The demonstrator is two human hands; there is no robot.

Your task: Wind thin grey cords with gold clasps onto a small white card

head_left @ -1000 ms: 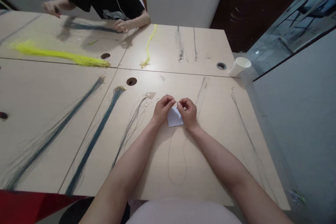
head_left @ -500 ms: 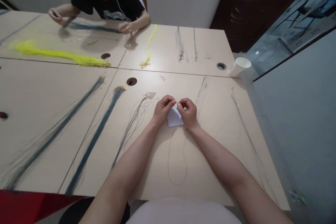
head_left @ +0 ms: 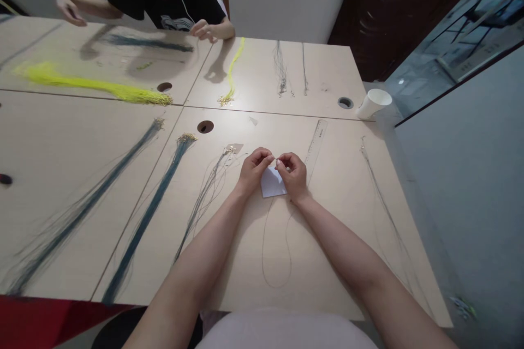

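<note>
My left hand (head_left: 254, 170) and my right hand (head_left: 293, 173) meet with fingertips pinched almost together over a small white card (head_left: 272, 184). Between them they hold a thin dark cord (head_left: 262, 253), whose loop hangs toward me and lies on the table. The cord's ends are hidden in my fingers and too small to make out. Left of my left hand lies a loose bunch of dark cords (head_left: 203, 195) with gold-coloured clasps, its top on a small brownish card (head_left: 234, 148). A clear ruler (head_left: 316, 143) lies just beyond my right hand.
Two thick blue-grey cord bundles (head_left: 149, 210) lie left. A yellow cord bundle (head_left: 94, 85) stretches across the table's far side. Thin cords (head_left: 380, 193) lie right, and a white cup (head_left: 374, 103) stands near the right edge. A co-worker (head_left: 180, 2) sits opposite, hands raised.
My hands stay in nearly the same place, still pinching the cord. The co-worker's hands have come up off the dark cord bundle, one moving left.
</note>
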